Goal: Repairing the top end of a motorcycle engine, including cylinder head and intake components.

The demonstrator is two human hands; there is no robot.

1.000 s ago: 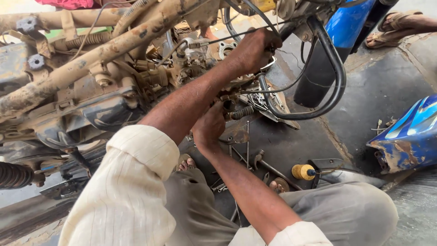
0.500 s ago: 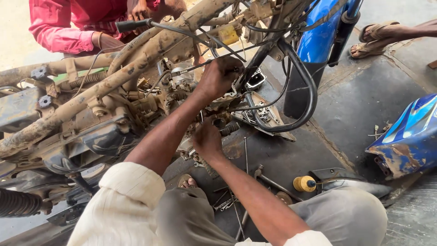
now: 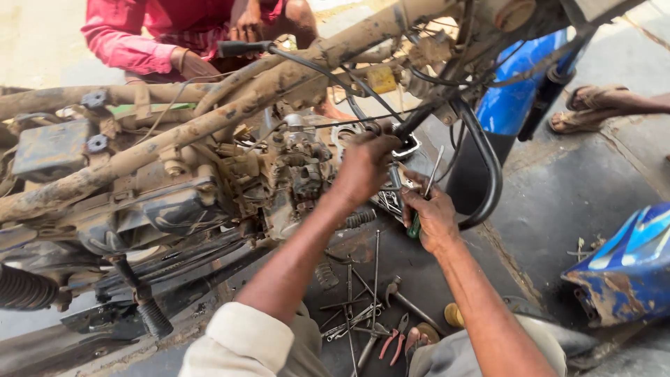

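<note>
A mud-caked motorcycle frame [image 3: 209,126] with its engine [image 3: 293,174] fills the left and middle of the view. My left hand [image 3: 364,167] reaches over the engine, fingers curled around a metal engine part beside a black cable [image 3: 412,126]. My right hand [image 3: 434,218] is just to its right and lower, closed around a green-handled screwdriver [image 3: 416,225] whose thin shaft points up toward the engine's open side. What the left fingers grip is hidden under the hand.
Loose tools [image 3: 363,314], red-handled pliers [image 3: 391,342] and a yellow-capped can [image 3: 453,315] lie on the dark mat below my arms. A black curved guard bar [image 3: 492,174], blue bodywork [image 3: 513,91] and a blue panel [image 3: 628,265] stand right. A person in red [image 3: 160,35] crouches behind; a sandalled foot [image 3: 600,105] rests at far right.
My right hand has come out from under my left forearm to the right and now holds the screwdriver. My left hand stays at the engine. The person in red has come into view.
</note>
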